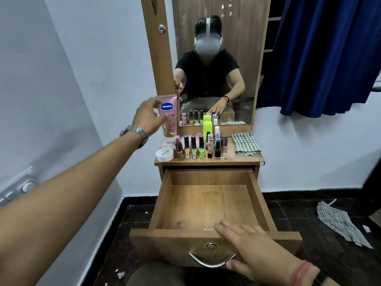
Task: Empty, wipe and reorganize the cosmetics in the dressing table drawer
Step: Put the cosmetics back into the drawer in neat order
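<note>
The wooden drawer [208,234] stands pulled out with nothing inside it. My right hand [253,250] rests flat on its front edge, fingers straight, thumb near the metal handle [210,263]. My left hand [147,117] reaches out at the tabletop's left end and grips a pink Vaseline tube [169,118], which stands cap down. Several nail polish bottles [201,148], a lime green bottle [207,126] and a white round jar [164,154] crowd the dressing table top [228,159]. A folded checked cloth [245,143] lies at its right end.
A mirror [214,58] rises behind the tabletop and shows a person's reflection. A blue curtain [329,54] hangs on the right. Another checked cloth [340,223] lies on the dark floor to the right of the drawer. The white wall is close on the left.
</note>
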